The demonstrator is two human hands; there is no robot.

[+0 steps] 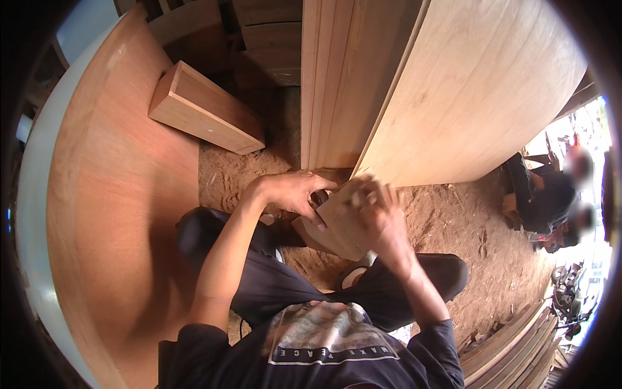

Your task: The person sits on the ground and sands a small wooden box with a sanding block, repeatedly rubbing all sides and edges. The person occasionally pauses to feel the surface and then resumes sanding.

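Note:
Between my knees a small pale wooden box or block (346, 223) stands tilted, one flat face turned up. My left hand (298, 194) grips its left edge, with thumb and fingers bent round the side. Over its upper right edge is my right hand (381, 211), its fingers curled and blurred by motion. Something tan seems to be in those fingers, but I cannot make out its kind. The box's far end lies close to the foot of a tall wooden panel (473, 91).
A long wooden drawer-like box (207, 117) sits at the upper left, beside a large curved-looking wooden panel (116, 194). Sandy ground (447, 227) lies around my feet. Stacked planks (512, 347) are at the lower right. People in dark clothes (544, 201) sit at the far right.

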